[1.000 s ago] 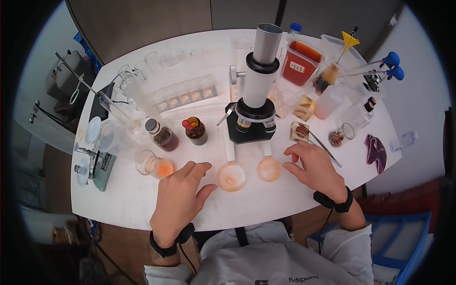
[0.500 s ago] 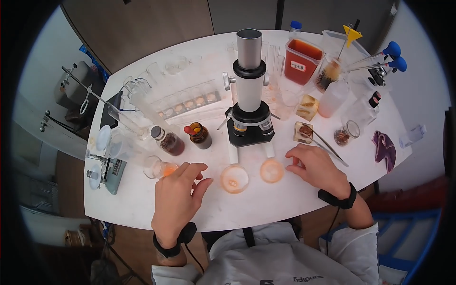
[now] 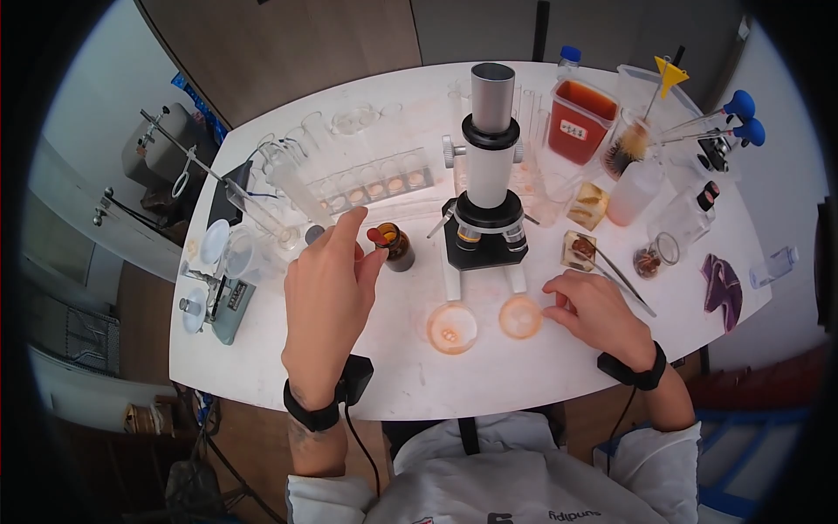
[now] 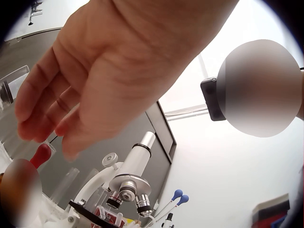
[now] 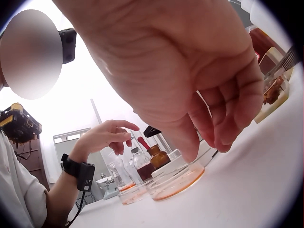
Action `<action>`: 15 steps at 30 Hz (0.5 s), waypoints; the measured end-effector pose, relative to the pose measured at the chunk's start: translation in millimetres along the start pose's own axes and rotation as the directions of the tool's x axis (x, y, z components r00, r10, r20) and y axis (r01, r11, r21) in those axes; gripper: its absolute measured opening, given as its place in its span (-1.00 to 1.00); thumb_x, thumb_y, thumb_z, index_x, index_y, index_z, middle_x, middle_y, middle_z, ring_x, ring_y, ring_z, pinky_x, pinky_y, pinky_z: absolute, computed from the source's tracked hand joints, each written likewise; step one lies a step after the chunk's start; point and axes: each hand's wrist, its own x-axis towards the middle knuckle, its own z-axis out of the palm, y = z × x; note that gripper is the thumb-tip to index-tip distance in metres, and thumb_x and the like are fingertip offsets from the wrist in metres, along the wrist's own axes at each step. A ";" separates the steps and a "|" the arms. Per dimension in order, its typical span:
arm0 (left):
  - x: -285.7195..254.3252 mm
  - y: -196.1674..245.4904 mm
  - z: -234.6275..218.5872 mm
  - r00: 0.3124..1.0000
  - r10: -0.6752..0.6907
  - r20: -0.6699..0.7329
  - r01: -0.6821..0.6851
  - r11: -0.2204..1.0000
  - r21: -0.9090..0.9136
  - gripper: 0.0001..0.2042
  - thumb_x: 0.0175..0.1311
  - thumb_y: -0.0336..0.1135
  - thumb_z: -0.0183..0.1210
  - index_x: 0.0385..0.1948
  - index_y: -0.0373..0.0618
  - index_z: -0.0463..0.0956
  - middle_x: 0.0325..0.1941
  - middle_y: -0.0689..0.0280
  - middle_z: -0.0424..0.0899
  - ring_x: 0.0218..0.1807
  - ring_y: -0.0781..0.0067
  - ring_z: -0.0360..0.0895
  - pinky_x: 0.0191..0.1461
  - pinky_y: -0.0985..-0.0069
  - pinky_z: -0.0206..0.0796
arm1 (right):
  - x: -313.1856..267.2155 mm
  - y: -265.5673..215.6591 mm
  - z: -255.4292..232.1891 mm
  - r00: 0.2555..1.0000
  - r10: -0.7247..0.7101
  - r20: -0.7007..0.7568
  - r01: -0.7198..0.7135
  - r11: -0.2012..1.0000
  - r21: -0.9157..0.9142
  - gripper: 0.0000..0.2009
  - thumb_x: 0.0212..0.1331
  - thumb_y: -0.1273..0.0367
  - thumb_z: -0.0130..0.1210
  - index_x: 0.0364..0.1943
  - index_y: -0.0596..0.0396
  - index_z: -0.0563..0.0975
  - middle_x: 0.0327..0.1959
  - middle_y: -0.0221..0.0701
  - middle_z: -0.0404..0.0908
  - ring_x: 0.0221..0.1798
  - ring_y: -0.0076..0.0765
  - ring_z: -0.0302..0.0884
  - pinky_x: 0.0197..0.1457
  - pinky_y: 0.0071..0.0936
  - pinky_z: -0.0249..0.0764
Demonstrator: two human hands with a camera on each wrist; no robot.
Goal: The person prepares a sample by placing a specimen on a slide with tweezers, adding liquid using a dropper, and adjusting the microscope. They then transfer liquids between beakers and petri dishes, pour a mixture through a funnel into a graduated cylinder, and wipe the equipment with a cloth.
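Note:
My left hand (image 3: pixel 327 284) reaches over the table with its fingers loosely extended and holds nothing. Its fingertips are close to the red rubber bulb (image 4: pixel 42 154) of a dropper standing in a brown glass bottle (image 3: pixel 401 255). The hand hides most of a dark-filled jar and an orange-filled beaker (image 5: pixel 126 186). My right hand (image 3: pixel 602 316), relaxed with fingers slightly bent and nothing in it, rests low beside a petri dish (image 3: pixel 521 317) with an orange tint. Left of that dish sits a larger petri dish (image 3: pixel 463 323) containing small pale pieces.
A white microscope (image 3: pixel 485 188) stands behind the dishes. At left are a balance (image 3: pixel 233 310) and a slanting clamp stand (image 3: pixel 196 162). Tweezers (image 3: pixel 624 284), specimen blocks (image 3: pixel 590 206), a glass jar (image 3: pixel 661 255) and a purple cloth (image 3: pixel 723 288) lie at right.
My left hand has moved forward from beside the orange beaker to the brown dropper bottle. My right hand stays beside the smaller dish. The head view has shifted a little.

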 end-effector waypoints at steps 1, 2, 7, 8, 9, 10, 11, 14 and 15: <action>3.8 -1.9 3.4 1.000 0.020 -0.007 -0.019 1.000 0.023 -0.66 0.26 -0.40 0.37 0.06 -0.21 0.60 -0.43 0.16 0.72 -0.52 0.30 0.67 -0.37 0.40 0.44 | -0.3 0.0 0.3 1.000 -0.004 -0.012 0.004 1.000 -0.003 -0.74 0.17 0.34 0.36 -0.11 0.15 0.66 -0.33 -0.27 0.68 -0.26 -0.02 0.67 -0.17 -0.14 0.53; 6.7 -3.1 6.1 1.000 0.015 0.006 -0.016 1.000 0.018 -0.69 0.27 -0.40 0.36 0.04 -0.22 0.62 -0.42 0.15 0.72 -0.51 0.29 0.67 -0.35 0.39 0.45 | -0.5 -0.1 0.4 1.000 -0.008 -0.024 0.008 1.000 -0.005 -0.75 0.17 0.35 0.36 -0.11 0.15 0.66 -0.33 -0.27 0.68 -0.26 -0.02 0.67 -0.17 -0.14 0.53; 15.3 -12.3 18.1 0.999 0.047 0.027 -0.047 0.999 0.008 -0.81 0.28 -0.46 0.31 -0.12 -0.29 0.67 -0.39 0.12 0.75 -0.47 0.30 0.72 -0.31 0.43 0.50 | -3.2 -2.9 -2.1 0.999 0.035 -0.030 -0.035 0.999 0.021 -0.74 0.17 0.33 0.36 -0.11 0.14 0.66 -0.32 -0.27 0.68 -0.25 -0.04 0.67 -0.17 -0.15 0.54; 15.3 -11.5 17.1 0.999 0.002 0.032 -0.001 1.000 -0.017 -0.83 0.27 -0.46 0.31 -0.15 -0.28 0.68 -0.35 0.11 0.76 -0.40 0.20 0.71 -0.27 0.35 0.50 | -3.9 -2.8 -2.3 0.999 0.039 -0.033 -0.038 0.999 0.024 -0.74 0.17 0.32 0.36 -0.11 0.14 0.66 -0.32 -0.28 0.68 -0.25 -0.04 0.67 -0.17 -0.15 0.54; 15.2 -9.7 15.1 0.998 -0.043 0.038 0.045 0.998 -0.043 -0.84 0.26 -0.45 0.31 -0.17 -0.27 0.68 -0.31 0.10 0.76 -0.33 0.11 0.71 -0.23 0.28 0.50 | -4.2 -2.5 -2.7 0.999 0.036 -0.031 -0.035 0.999 0.026 -0.74 0.17 0.32 0.36 -0.11 0.14 0.66 -0.31 -0.28 0.68 -0.25 -0.04 0.67 -0.17 -0.16 0.55; 15.3 -7.6 12.9 0.995 -0.087 0.046 0.090 0.994 -0.069 -0.86 0.24 -0.45 0.30 -0.20 -0.25 0.68 -0.27 0.09 0.76 -0.26 0.01 0.71 -0.19 0.20 0.50 | -4.6 -2.1 -3.2 0.999 0.034 -0.029 -0.033 0.999 0.027 -0.73 0.17 0.31 0.37 -0.11 0.14 0.66 -0.31 -0.28 0.68 -0.24 -0.05 0.67 -0.17 -0.16 0.55; 15.2 -6.6 8.8 0.998 -0.060 0.024 0.062 0.996 -0.062 -0.86 0.25 -0.48 0.29 -0.19 -0.28 0.68 -0.30 0.10 0.77 -0.33 0.13 0.72 -0.24 0.30 0.50 | -5.2 -1.8 -3.5 0.999 0.032 -0.027 -0.031 0.999 0.029 -0.73 0.17 0.30 0.37 -0.11 0.13 0.66 -0.30 -0.28 0.68 -0.24 -0.05 0.68 -0.17 -0.16 0.55; 15.1 1.6 -10.7 0.999 -0.042 -0.008 0.041 0.997 -0.064 -0.86 0.28 -0.53 0.27 -0.18 -0.35 0.68 -0.37 0.11 0.79 -0.46 0.37 0.73 -0.32 0.52 0.50 | -6.9 -1.1 -3.8 0.999 0.022 -0.035 -0.021 0.999 0.024 -0.72 0.17 0.30 0.37 -0.11 0.14 0.66 -0.29 -0.26 0.68 -0.23 -0.04 0.68 -0.16 -0.16 0.55; 15.4 8.9 -18.7 0.997 -0.075 0.004 0.075 0.994 -0.082 -0.86 0.28 -0.53 0.27 -0.18 -0.36 0.68 -0.37 0.11 0.80 -0.46 0.38 0.73 -0.32 0.53 0.50 | -7.0 -1.6 -4.3 0.999 0.022 -0.035 -0.021 0.999 0.028 -0.72 0.17 0.30 0.37 -0.11 0.14 0.65 -0.28 -0.26 0.68 -0.23 -0.04 0.68 -0.16 -0.17 0.55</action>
